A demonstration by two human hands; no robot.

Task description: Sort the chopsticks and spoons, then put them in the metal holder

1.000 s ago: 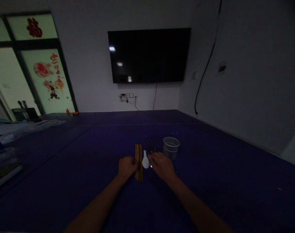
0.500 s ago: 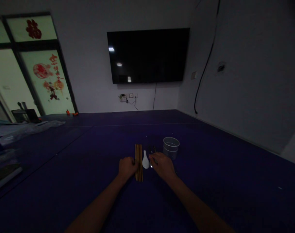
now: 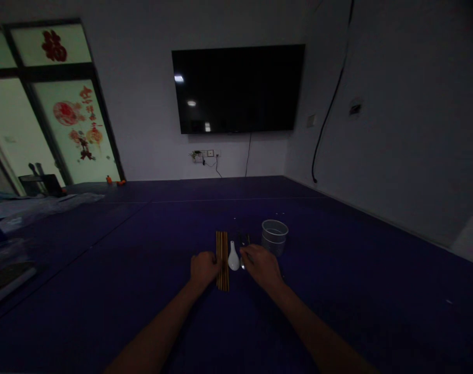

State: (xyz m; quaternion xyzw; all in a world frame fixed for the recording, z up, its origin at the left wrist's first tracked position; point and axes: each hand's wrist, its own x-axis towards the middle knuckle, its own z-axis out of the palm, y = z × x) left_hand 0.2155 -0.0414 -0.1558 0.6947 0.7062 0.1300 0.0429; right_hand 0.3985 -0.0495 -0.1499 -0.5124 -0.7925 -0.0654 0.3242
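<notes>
Several wooden chopsticks [image 3: 223, 246] lie side by side, pointing away from me on the purple tabletop. My left hand [image 3: 205, 267] is closed at their left side, its fingertips curled against the bundle. Just right of them rests a white soup spoon [image 3: 233, 261], bowl toward me. My right hand [image 3: 261, 265] pinches shiny metal cutlery [image 3: 243, 266], apparently a spoon, beside the white one; the hand covers most of it. Dark, thin handles or tines [image 3: 244, 239] show beyond those fingers, too dim to tell apart. Behind my right hand stands a round, grey, open-topped cup [image 3: 274, 236].
The purple table [image 3: 162, 228] reaches back to the wall below a television [image 3: 238, 88]. At the left are crumpled plastic sheeting [image 3: 65, 205], a tray [image 3: 10, 280] and a dark holder [image 3: 41, 184]. Small orange objects [image 3: 115, 182] lie near the glass door.
My right hand has shifted very slightly to the right. The left hand, chopsticks, white spoon and cup look much the same.
</notes>
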